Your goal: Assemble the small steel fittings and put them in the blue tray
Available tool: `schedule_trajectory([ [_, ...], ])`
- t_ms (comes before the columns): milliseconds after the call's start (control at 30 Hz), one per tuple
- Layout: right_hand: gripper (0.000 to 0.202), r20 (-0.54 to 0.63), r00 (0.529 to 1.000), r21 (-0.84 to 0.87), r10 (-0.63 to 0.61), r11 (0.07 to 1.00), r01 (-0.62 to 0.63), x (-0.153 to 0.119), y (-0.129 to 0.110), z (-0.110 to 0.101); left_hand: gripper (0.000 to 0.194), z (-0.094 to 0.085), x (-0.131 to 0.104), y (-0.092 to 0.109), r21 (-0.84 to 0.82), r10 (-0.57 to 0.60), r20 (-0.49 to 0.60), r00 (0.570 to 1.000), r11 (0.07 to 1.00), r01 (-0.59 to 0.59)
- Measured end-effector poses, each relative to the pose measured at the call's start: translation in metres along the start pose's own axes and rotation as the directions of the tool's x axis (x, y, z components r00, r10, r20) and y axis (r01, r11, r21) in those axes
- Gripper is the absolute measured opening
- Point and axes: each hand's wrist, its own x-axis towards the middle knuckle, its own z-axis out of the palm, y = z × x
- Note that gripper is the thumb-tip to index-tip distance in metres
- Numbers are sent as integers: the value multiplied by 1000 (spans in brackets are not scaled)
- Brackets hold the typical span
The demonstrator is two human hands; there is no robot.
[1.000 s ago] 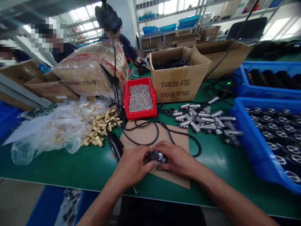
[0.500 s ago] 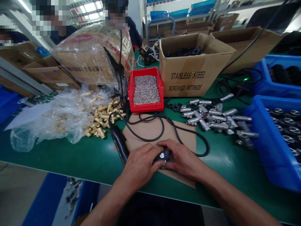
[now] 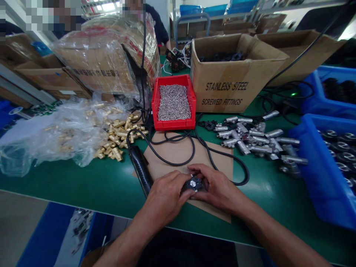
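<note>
Between my hands is a small black part (image 3: 194, 184) with a notched outline and a round silvery centre; its underside is hidden. My left hand (image 3: 170, 189) grips its left side with thumb and fingers. On the right side, the curled fingers and thumb of my right hand (image 3: 215, 185) hold the same part. Both hands are above a flat cardboard sheet (image 3: 167, 167) on the green table. Just left of my left hand lies a black cylindrical tool (image 3: 139, 168), its cable (image 3: 178, 163) looping over the cardboard.
A red bin (image 3: 174, 124) of tiny metal pieces stands behind the cardboard. Brass fittings (image 3: 115, 142) and plastic bags (image 3: 61, 141) lie left, silvery metal fittings (image 3: 250, 137) right. A labelled carton (image 3: 222, 87) and a blue crate (image 3: 311, 159) stand beyond. Other people (image 3: 160, 27) are at the back.
The camera view has shifted slightly. The black part shows more of its face between my fingers, and both hands stay on it.
</note>
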Motion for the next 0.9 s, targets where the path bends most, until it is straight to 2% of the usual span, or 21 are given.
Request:
schedule_trajectory([
  [300,63,-5,1000,-18,0,1000,0,0,1,1,14,2,1,-2,-38,-29,-12,1000,999,28],
  [533,64,18,999,-33,31,999,-30,1,-3,2,16,1,1,-4,-82,-15,-21,1000,997,13],
  [633,65,50,998,-50,25,999,-22,0,-7,-5,14,1,1,-5,-90,-12,-30,999,996,10],
  [700,72,131,991,-63,4,998,5,3,-12,-18,13,0,0,-5,-95,-13,-31,999,995,10],
  [767,71,193,980,-99,-35,994,55,15,-20,-36,13,0,0,-5,-98,-16,-33,999,995,12],
  [800,64,180,981,-134,-66,987,91,27,-25,-45,13,-1,0,-5,-99,-18,-36,999,995,15],
  [900,34,-19,982,-327,-188,929,172,78,-41,-67,19,0,1,-5,-99,-34,-53,998,995,28],
])
